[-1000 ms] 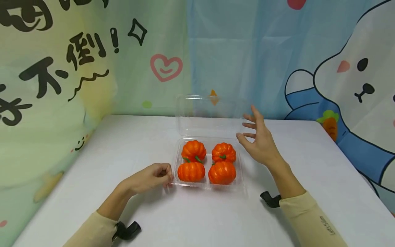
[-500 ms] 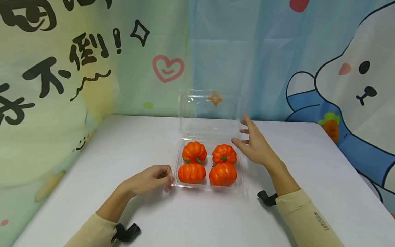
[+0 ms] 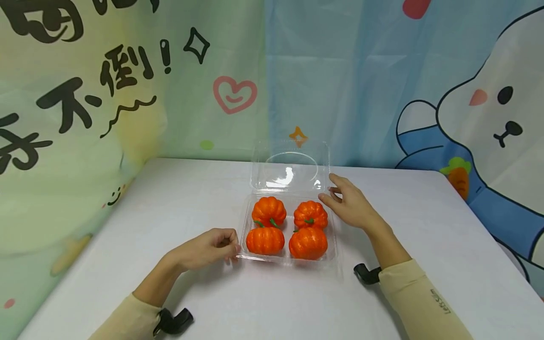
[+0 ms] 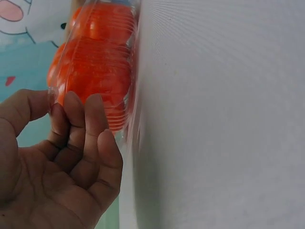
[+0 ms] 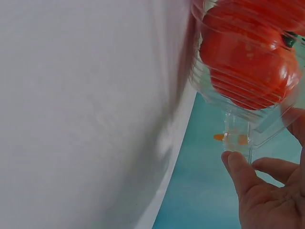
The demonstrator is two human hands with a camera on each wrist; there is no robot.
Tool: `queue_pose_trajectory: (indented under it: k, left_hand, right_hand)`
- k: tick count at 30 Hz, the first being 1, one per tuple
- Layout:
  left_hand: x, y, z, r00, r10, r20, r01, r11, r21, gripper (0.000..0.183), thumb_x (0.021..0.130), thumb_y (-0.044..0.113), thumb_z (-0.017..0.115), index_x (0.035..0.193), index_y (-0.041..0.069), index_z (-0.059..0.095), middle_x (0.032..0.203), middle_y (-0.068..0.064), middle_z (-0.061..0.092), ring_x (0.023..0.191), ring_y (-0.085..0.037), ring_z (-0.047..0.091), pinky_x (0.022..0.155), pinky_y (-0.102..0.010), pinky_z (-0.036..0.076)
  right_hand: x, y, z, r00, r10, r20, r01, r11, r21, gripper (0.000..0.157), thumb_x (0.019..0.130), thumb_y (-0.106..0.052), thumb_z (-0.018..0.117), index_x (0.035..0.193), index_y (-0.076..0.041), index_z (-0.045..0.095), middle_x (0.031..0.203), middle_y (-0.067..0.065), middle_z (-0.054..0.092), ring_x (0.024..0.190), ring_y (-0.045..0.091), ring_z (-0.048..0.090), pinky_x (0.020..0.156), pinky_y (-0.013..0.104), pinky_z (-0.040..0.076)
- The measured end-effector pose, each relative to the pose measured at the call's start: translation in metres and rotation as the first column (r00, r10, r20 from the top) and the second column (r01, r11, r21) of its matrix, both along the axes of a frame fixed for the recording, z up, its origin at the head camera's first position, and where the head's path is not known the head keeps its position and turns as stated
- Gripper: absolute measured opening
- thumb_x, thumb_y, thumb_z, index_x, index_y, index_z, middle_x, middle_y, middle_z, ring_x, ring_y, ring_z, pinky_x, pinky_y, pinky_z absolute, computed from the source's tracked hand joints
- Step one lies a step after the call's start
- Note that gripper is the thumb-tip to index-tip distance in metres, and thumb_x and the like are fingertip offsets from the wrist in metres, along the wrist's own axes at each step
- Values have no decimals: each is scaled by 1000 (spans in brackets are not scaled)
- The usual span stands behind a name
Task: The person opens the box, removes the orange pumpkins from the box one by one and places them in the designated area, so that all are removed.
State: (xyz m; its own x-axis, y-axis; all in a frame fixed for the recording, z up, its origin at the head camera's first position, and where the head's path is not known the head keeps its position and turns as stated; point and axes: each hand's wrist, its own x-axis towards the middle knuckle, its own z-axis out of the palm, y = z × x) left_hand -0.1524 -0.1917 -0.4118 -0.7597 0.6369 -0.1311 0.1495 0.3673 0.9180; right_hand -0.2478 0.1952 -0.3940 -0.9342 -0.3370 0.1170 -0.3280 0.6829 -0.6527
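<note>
A clear plastic clamshell box stands on the white table with its lid raised at the back. Several orange toy pumpkins, among them a front right one, sit in the base. At the front left corner my left hand pinches the box's rim between thumb and index finger, also plain in the left wrist view, where the pumpkins show through the wall. My right hand is at the lid's right edge near the hinge, fingers loosely bent; in the right wrist view its fingers lie close to the clear plastic.
A white cloth covers the table. Behind it hangs a printed curtain with a cartoon bear and lettering. Black wrist mounts, a left one and a right one, stick out from the sleeves.
The lid has swung back, away from me. My right hand has moved left and slightly down along its edge. My left hand has stayed on the rim.
</note>
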Motion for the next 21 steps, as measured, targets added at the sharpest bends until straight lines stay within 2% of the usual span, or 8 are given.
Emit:
queue_pose_trajectory:
  k: [9,21]
  left_hand:
    - [0,-1,-1,1000,-10,-8,10,1000,18,15,104,14,55,94,4,58,89,-14,66,87,-29,65,75,-29,54]
    - [1,-1,-1,1000,-17,-23,18,1000,12,16,104,14,55,95,1,58,88,-15,67,86,-29,65,75,-29,55]
  right_hand:
    - [-1,-3,-3,1000,29,-4,-29,1000,0,70,103,-35,62,155,4,36,167,27,17,134,46,53,105,52,48]
    - [-1,-4,-5,998,50,31,-51,999,11,66,106,-40,56,155,-1,38,167,25,18,137,46,50,108,54,45]
